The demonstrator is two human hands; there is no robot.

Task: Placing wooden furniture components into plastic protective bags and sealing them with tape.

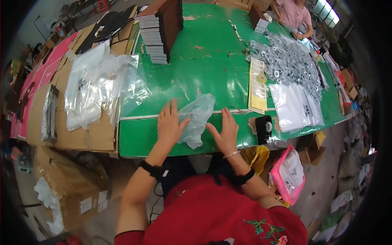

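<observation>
A crumpled, see-through plastic bag [197, 116] lies on the green tabletop [196, 67] right in front of me, between my two hands. My left hand [169, 124] is open, fingers spread and pointing away from me, its thumb at the left edge of the bag. On the other side, my right hand [226, 132] is also open, with its thumb beside the bag's right edge. Neither hand grips the bag. Whether anything is inside the bag, I cannot make out.
A tall stack of brown boards [161, 30] stands at the back left. Clear plastic bags [92, 83] lie on cardboard at left. Rightward are a black tape dispenser [263, 129], yellow paper strips [257, 83], white bags [294, 107] and a heap of small bagged parts [286, 57]. A co-worker [295, 18] sits beyond.
</observation>
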